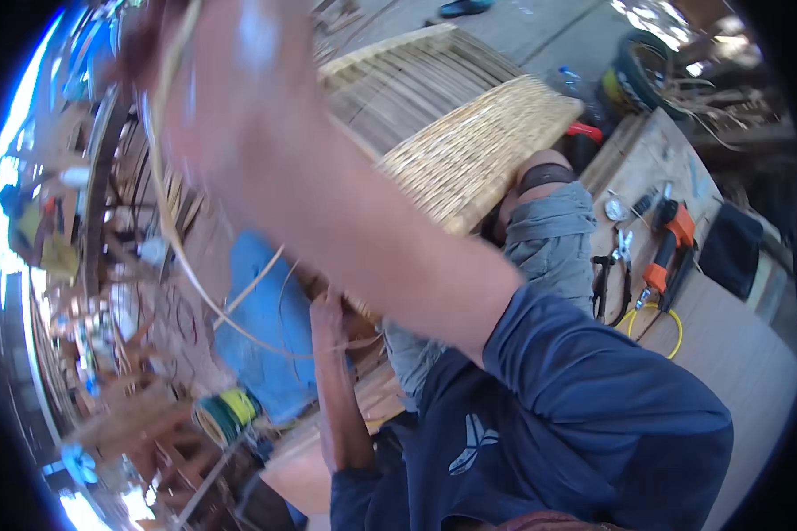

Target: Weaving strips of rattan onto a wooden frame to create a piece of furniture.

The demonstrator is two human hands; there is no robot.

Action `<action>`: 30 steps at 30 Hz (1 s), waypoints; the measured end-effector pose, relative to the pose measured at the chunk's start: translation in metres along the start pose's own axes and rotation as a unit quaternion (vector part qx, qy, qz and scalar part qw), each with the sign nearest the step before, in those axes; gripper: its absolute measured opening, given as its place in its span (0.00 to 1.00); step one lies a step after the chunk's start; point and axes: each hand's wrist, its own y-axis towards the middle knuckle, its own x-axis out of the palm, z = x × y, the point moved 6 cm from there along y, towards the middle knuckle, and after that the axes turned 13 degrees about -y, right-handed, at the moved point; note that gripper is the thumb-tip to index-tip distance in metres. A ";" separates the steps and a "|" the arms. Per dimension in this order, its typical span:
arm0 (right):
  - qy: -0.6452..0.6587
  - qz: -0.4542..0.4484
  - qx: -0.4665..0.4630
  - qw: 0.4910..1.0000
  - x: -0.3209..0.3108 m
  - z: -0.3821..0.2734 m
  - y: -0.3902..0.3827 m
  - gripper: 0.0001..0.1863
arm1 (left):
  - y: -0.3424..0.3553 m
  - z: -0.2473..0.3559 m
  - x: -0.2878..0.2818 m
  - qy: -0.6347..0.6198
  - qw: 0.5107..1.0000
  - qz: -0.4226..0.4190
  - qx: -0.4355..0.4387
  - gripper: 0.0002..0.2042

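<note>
Nearest the lens, the person's bare right arm sweeps up from a navy sleeve toward the upper left, badly blurred. Its hand is either past the upper edge or lost in the smear, so I cannot tell what its fingers are doing. A long pale cane strand hangs in a wide loop beside this arm, probably lifted high so that its slack stays clear of the work.

Below, the left hand is at the near side of a woven cane panel. Its fingers look curled, but whether they pinch the strand or merely steady the edge, I cannot make out. The panel sits tilted at the person's knees, over the grey shorts, likely so the legs brace it and both hands stay free. Its right part is closely woven; the part farther left shows bare parallel strips.

On the bench at the right lie an orange-and-black power tool, pliers and a yellow hose, presumably kept there within easy reach.

The raised arm covers the panel's near left corner. Beyond the blue sheet, the clutter at the left is too smeared to sort out, and the fisheye rim cuts off the rest.
</note>
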 end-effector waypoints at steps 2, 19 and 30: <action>-0.021 0.008 0.008 1.000 -0.010 -0.023 -0.006 0.13 | -0.014 0.010 0.008 -0.071 0.983 0.113 -0.126 0.21; -0.640 0.192 0.334 0.665 -0.282 -0.149 -0.103 0.11 | -0.058 -0.034 0.027 -0.091 0.970 0.122 -0.192 0.25; -0.569 0.203 0.314 0.732 -0.267 -0.098 -0.164 0.07 | -0.104 0.005 0.008 -0.025 0.985 -0.037 -0.165 0.24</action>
